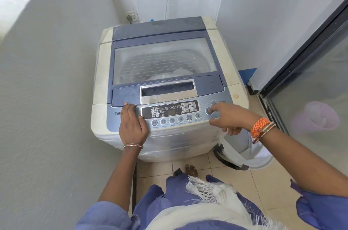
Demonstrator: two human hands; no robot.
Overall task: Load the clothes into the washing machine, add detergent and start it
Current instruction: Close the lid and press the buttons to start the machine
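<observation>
A white and blue top-loading washing machine (99,79) stands in the corner with its clear lid (163,60) down. Pale clothes (169,76) show dimly through the lid inside the drum. My left hand (131,124) rests flat on the left of the control panel (169,111), its fingertips at the lid's front edge, holding nothing. My right hand (231,118) has its forefinger stretched out onto the round button (208,111) below the power button (214,103) at the panel's right. No detergent container is in view.
A wall socket with a plug (131,16) sits behind the machine on the left. A glass sliding door (310,79) runs along the right, with a pink bucket (318,116) behind it. A white laundry bag (243,152) lies on the tiled floor by the machine's right front.
</observation>
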